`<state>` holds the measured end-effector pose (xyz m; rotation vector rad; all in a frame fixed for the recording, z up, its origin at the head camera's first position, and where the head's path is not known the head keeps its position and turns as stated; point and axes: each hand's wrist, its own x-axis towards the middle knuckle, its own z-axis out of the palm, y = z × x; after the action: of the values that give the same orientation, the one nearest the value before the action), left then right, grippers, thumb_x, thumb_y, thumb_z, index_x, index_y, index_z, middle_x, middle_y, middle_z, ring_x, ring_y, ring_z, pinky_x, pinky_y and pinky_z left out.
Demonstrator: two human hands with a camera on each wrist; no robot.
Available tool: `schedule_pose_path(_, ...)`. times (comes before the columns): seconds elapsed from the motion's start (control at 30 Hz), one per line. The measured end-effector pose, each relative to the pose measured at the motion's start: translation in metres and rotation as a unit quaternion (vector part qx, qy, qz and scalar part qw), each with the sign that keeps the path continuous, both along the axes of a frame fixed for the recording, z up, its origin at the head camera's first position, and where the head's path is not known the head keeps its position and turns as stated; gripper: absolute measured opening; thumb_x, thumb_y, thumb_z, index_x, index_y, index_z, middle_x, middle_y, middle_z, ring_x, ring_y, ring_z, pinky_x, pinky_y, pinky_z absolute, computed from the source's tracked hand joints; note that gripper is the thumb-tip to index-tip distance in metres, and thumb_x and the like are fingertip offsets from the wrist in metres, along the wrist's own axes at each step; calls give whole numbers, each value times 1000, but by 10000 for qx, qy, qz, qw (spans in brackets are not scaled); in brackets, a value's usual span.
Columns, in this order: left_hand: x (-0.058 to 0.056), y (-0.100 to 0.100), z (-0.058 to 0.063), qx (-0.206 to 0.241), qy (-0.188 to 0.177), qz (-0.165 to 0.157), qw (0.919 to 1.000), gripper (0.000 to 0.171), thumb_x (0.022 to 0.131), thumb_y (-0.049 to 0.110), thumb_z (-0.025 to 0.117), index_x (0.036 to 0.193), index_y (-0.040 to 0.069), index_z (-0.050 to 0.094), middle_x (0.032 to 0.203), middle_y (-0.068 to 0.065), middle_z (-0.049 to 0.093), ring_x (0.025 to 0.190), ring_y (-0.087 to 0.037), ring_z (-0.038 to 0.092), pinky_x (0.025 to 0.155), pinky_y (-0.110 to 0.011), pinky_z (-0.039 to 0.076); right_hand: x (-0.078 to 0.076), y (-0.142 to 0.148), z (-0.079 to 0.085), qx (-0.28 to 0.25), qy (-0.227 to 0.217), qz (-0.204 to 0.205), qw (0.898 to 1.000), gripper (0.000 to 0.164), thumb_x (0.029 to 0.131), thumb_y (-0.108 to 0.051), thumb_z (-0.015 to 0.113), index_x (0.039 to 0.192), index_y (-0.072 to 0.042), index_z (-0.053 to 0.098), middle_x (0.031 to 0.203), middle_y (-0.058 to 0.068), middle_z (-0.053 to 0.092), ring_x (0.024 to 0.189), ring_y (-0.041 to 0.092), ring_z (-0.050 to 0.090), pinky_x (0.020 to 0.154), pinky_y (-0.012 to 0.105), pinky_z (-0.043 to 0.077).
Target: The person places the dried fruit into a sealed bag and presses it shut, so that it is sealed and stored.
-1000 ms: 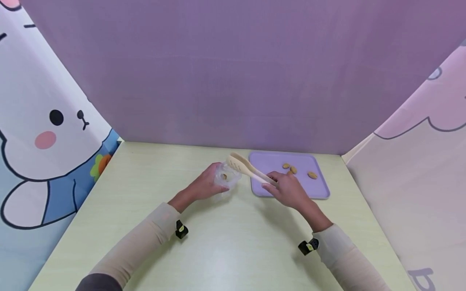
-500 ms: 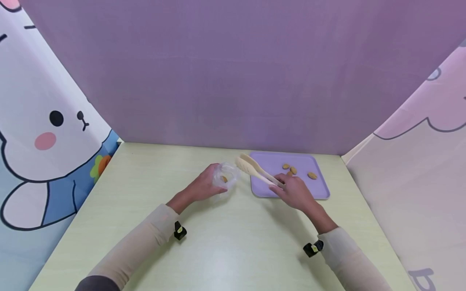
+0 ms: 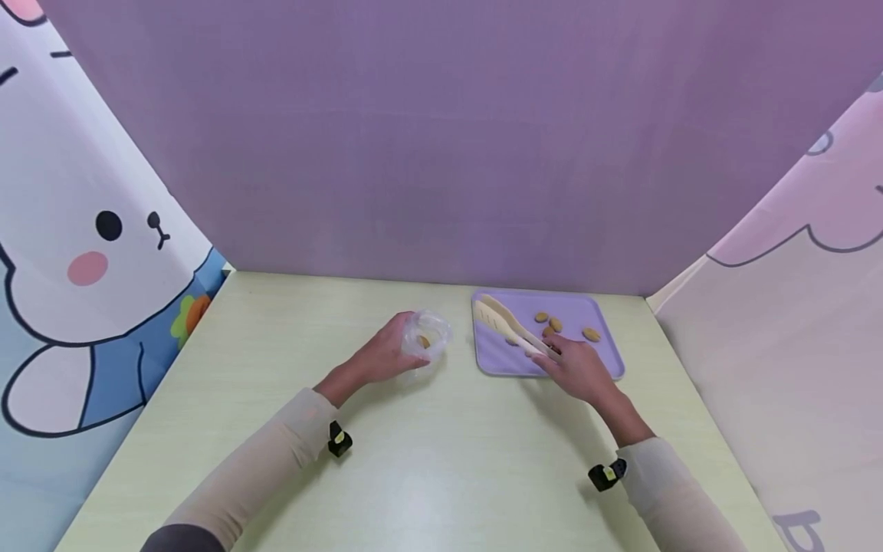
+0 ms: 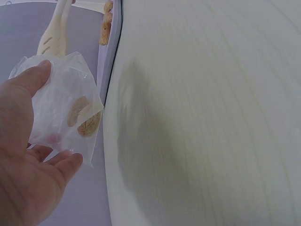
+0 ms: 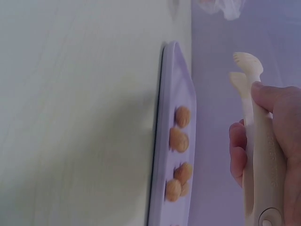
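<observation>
l hand (image 3: 379, 354) curled round clear bag (image 3: 439, 331), bagged nuts (image 4: 88, 125) inside; r hand (image 3: 576, 368) grips tongs (image 3: 492, 317), tips apart, over purple tray (image 3: 497, 362) w/ loose nuts (image 3: 591, 334). prob. best: squeeze light, mid-nut, as round ones may roll; hold bag mouth wide & steady.

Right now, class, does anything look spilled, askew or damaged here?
Nothing stands out: nuts lie within the purple tray, others sit inside the plastic bag the left hand holds, and the right hand grips the tongs.
</observation>
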<state>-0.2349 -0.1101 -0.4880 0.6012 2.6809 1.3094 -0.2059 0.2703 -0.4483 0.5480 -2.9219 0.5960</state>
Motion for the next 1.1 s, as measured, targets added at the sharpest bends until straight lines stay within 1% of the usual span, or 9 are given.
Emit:
schedule_pose_path(0.17,0,-1,1,9,92,-39,9999,90,83,31,83,152,2,33,137,-13,51,113,-26,55,95,-46,51,-1,9,-5,2,-57,-95,9999,34,94,-30,72,114,-3,68,74,1,64,61,14,48,58,29,40)
schedule_pose_path(0.33,0,-1,1,51,12,-50,10000,90,83,31,83,152,3,32,135,-13,51,112,-26,55,93,-45,52,-3,16,-11,109,-178,-279,9994,32,94,-32,71,111,-5,69,71,1,61,62,16,50,58,30,41)
schedule_pose_path(0.6,0,-3,0,86,-9,-50,10000,90,83,31,83,152,2,33,133,-13,52,110,-25,55,91,-44,52,-5,26,-22,259,-270,-358,9987,31,95,-31,71,109,-4,70,71,0,62,62,16,51,58,31,41)
schedule_pose_path(0.73,-1,-3,-1,73,14,-54,10000,90,83,31,83,152,2,33,132,-13,52,110,-26,56,91,-45,52,-5,29,-26,405,-229,-361,9983,31,94,-30,71,110,-3,70,71,1,62,62,17,51,58,31,41)
schedule_pose_path(0.9,-2,-2,-2,45,4,-54,10000,91,84,32,83,153,3,32,134,-12,52,111,-25,55,91,-44,52,-5,31,-29,592,-165,-380,9974,37,95,-31,70,117,-2,69,72,2,62,62,18,51,58,33,41)
schedule_pose_path(1.1,-1,-3,-3,42,-31,-52,10000,92,83,32,83,153,4,32,134,-11,51,111,-25,56,91,-43,52,-5,35,-31,699,-211,-473,9962,42,95,-33,69,122,-1,67,77,5,67,64,21,54,58,35,43)
